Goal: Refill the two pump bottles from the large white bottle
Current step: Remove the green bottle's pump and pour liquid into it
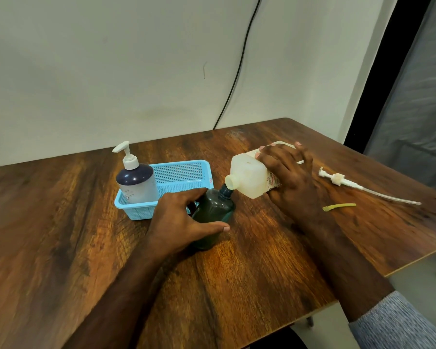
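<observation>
My left hand (pixel 184 217) grips a dark green bottle (pixel 215 210) that stands on the wooden table with its pump off and its neck open. My right hand (pixel 291 177) holds the large white bottle (pixel 249 176) tipped on its side, its open mouth touching the green bottle's neck. A second pump bottle (pixel 136 183), dark blue on top with a white pump fitted, stands in the left end of a light blue basket (pixel 184 173). The loose white pump with its long tube (pixel 358 185) lies on the table to the right of my right hand.
A small yellow-green strip (pixel 339 207) lies on the table near my right wrist. A black cable (pixel 239 69) runs down the wall behind the table. The table's right edge (pixel 413 260) is close to my right forearm.
</observation>
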